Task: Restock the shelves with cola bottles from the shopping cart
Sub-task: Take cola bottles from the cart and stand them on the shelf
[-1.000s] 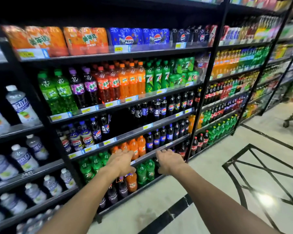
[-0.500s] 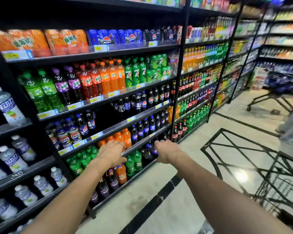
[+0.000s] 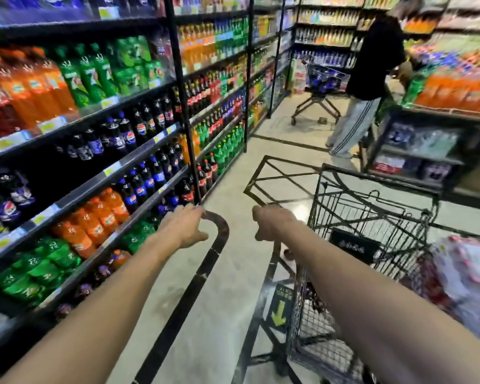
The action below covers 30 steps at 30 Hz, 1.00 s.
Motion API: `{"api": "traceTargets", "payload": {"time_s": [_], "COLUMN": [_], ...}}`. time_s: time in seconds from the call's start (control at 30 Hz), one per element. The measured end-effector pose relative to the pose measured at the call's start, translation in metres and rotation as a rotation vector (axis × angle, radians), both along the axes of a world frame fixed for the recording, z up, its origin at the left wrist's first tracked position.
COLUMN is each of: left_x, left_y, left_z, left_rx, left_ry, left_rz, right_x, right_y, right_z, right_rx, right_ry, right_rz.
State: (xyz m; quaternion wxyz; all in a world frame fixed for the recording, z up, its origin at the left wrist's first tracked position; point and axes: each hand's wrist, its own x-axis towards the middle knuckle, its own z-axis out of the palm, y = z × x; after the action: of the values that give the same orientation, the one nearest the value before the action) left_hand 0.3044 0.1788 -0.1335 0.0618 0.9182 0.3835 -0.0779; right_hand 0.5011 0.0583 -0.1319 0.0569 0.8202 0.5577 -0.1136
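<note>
My left hand [image 3: 184, 226] hangs in the air in front of the lower shelves, fingers loosely curled, holding nothing. My right hand [image 3: 273, 221] is beside it over the aisle floor, just left of the black wire shopping cart [image 3: 372, 212], also holding nothing. Dark cola bottles with blue labels [image 3: 139, 187] stand on the black shelves [image 3: 100, 176] at the left. Red-labelled cola bottles [image 3: 205, 174] stand on the bottom shelf further along. Dark bottles [image 3: 313, 296] show through the cart's mesh, mostly hidden by my right arm.
Orange [image 3: 94, 220] and green soda bottles [image 3: 47, 259] fill the lower shelves. A person in a black top [image 3: 372, 59] stands ahead with another cart [image 3: 320, 87]. A low display stand of orange bottles [image 3: 455, 90] is at the right. Plastic-wrapped packs [image 3: 468, 275] lie by my cart.
My view has swung right, away from the shelves toward the aisle and cart. Both hands have come off the shelf edge and now hover over the floor near the cart.
</note>
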Motion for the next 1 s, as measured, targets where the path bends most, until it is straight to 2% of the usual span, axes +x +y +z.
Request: {"api": "traceTargets", "payload": {"time_s": [0.2, 0.43, 0.53, 0.73, 1.0], "left_x": [0.094, 0.225, 0.268, 0.328, 0.397], "left_y": [-0.054, -0.158, -0.193, -0.211, -0.176], "left_z": [0.002, -0.023, -0.033, -0.055, -0.101], "left_rx": [-0.01, -0.053, -0.054, -0.096, -0.149], "left_ry": [-0.067, -0.008, -0.011, 0.061, 0.122], "left_rz": [-0.147, -0.274, -0.342, -0.403, -0.449], "right_x": [0.081, 0.204, 0.24, 0.285, 0.333], "right_y": [-0.092, -0.23, -0.271, -0.299, -0.297], "right_z": [-0.012, -0.033, -0.039, -0.072, -0.112], "right_rx": [-0.012, -0.065, -0.082, -0.106, -0.184], "right_ry": [0.027, 0.136, 0.147, 0.219, 0.288], "right_rz": [-0.169, -0.416, -0.46, -0.505, -0.617]}}
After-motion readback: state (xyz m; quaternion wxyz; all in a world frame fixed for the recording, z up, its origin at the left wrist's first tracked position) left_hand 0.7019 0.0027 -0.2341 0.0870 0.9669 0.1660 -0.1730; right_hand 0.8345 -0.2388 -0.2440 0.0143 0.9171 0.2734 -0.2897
